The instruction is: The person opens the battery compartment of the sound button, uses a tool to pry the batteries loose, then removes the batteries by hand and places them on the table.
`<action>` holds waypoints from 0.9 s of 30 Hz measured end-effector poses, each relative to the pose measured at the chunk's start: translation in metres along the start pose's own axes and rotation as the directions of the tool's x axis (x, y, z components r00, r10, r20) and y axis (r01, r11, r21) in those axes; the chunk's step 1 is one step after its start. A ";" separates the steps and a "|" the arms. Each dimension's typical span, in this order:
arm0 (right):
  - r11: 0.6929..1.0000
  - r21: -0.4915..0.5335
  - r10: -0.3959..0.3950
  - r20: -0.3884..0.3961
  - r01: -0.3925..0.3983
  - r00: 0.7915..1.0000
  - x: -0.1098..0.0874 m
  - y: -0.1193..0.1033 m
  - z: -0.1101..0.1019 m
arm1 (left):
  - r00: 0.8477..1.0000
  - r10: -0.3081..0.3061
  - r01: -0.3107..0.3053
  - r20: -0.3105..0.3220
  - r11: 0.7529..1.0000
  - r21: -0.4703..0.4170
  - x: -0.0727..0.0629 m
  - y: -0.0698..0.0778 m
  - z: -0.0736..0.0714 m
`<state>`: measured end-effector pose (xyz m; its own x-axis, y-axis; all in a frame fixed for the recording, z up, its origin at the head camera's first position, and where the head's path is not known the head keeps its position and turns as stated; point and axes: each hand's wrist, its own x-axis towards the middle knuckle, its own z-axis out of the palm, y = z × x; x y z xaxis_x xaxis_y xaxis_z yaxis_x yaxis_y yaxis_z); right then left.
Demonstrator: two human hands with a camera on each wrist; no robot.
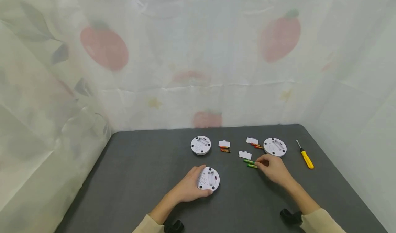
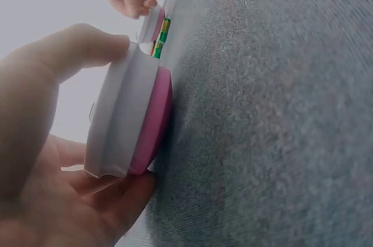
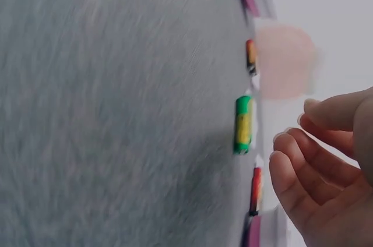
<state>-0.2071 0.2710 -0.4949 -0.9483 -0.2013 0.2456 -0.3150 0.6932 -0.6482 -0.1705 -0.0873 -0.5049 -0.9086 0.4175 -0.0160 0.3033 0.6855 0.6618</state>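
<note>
My left hand (image 1: 188, 187) grips a round white battery-powered device (image 1: 208, 179) by its rim, thumb on the near side and fingers round the far side. Its underside faces up and shows a battery compartment without a cover; the left wrist view shows its pink face (image 2: 152, 124) turned down toward the table. Beside two green batteries (image 1: 249, 161) my right hand (image 1: 274, 170) hovers with loosely bent fingers. Nothing shows between those fingers in the right wrist view, where one green battery (image 3: 243, 124) lies just past the fingertips.
Two more round devices lie underside up, one at the back centre (image 1: 201, 145) and one at the back right (image 1: 275, 147). White covers (image 1: 245, 155) and orange-red batteries (image 1: 224, 150) lie between them. A yellow-handled screwdriver (image 1: 307, 159) lies at the right of the dark table (image 1: 139, 164).
</note>
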 end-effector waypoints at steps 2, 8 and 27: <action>1.000 0.020 -0.007 0.010 0.007 1.000 -0.002 -0.005 0.000 | 1.000 0.005 -0.005 0.002 1.000 0.014 -0.002 0.000 -0.001; 0.998 0.061 -0.018 0.009 0.017 1.000 -0.007 -0.016 0.003 | 1.000 0.005 -0.005 -0.007 1.000 0.007 -0.006 -0.002 -0.007; 0.991 0.033 -0.127 -0.004 0.127 0.992 -0.013 -0.032 0.019 | 0.965 -0.159 0.172 -0.208 0.984 0.049 -0.013 -0.054 -0.057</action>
<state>-0.1857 0.2380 -0.4907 -0.9003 -0.2852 0.3287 -0.4342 0.6384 -0.6355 -0.1916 -0.1634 -0.4975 -0.9848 0.1699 0.0356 0.1559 0.7753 0.6120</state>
